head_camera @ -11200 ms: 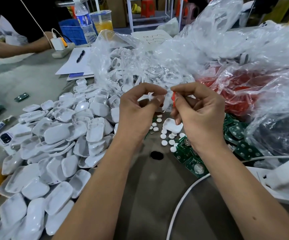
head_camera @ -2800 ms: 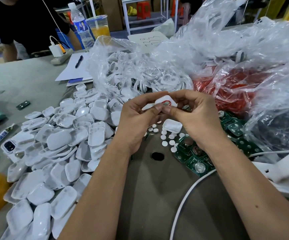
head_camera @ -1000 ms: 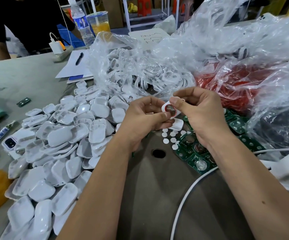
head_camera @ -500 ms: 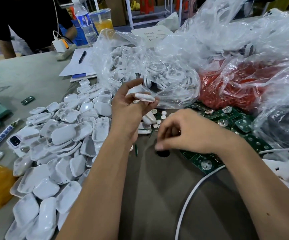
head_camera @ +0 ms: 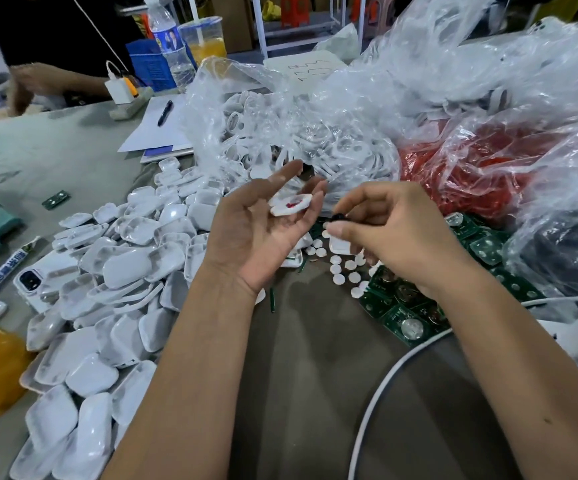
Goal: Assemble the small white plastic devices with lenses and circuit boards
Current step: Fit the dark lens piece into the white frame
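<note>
Leftmost, a heap of white plastic shells (head_camera: 107,271) is recorded on the counter (head_camera: 315,393), spread from the near edge up toward the clear bags; no shell is seen to have been added to it or drawn from it within the last second.

Left hand (head_camera: 256,233): half a second ago it was raised with a shell pinched at the fingertips; now it is turned palm-up, fingers (head_camera: 289,169) spread and relaxed, and a white housing with a red insert (head_camera: 291,204) is cradled on them near the tips.

Right hand (head_camera: 394,233): half a second ago it was lowered, knuckles up, to the counter near a dark spot; now it is lifted level with the left hand, and a small black part (head_camera: 338,216) is pinched between thumb and forefinger, just beside the housing and not yet touching it. What the black part is cannot be told.

Below and to the right, white discs (head_camera: 343,268) and green circuit boards (head_camera: 405,317) are noted lying loose on the counter; further right, a bag of red parts (head_camera: 471,174).

Judgement: a pick-up is taken to be complete, and seating of the black part into the held housing is judged the step in hand; board and closing shell are still wanting for this unit.
</note>
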Tool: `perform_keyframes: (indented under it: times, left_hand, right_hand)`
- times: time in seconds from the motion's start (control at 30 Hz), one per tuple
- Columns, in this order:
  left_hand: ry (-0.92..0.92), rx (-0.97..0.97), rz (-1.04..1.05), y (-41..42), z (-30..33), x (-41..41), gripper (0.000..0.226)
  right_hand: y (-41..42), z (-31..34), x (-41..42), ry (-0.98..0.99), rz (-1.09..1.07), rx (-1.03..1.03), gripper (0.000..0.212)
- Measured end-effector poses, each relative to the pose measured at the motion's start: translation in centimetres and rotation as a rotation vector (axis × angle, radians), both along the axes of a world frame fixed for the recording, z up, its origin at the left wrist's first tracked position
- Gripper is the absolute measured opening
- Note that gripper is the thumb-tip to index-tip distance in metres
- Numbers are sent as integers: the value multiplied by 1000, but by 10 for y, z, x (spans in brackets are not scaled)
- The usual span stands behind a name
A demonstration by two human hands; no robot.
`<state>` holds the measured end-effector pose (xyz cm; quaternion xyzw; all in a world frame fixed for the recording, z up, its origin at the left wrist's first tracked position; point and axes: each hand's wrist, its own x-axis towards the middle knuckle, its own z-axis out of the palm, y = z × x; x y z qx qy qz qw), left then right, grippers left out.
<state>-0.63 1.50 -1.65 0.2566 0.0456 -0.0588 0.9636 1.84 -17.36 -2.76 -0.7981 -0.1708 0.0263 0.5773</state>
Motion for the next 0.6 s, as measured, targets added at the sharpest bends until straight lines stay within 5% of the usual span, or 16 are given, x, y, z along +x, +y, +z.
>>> perform_keyframes:
  times: [0.3,0.43,0.6]
  left_hand:
    - [-28,440,128,-9,-9,8,42]
    - [-51,681,159,-15,-12,6,31]
    - [-77,852,205,-15,-12,5,28]
  right_hand:
    - [3,2,-1,254,-102,490,21]
    - [3,2,-2,214,-99,505,21]
    - [7,2,-2,-70,-108,357,25]
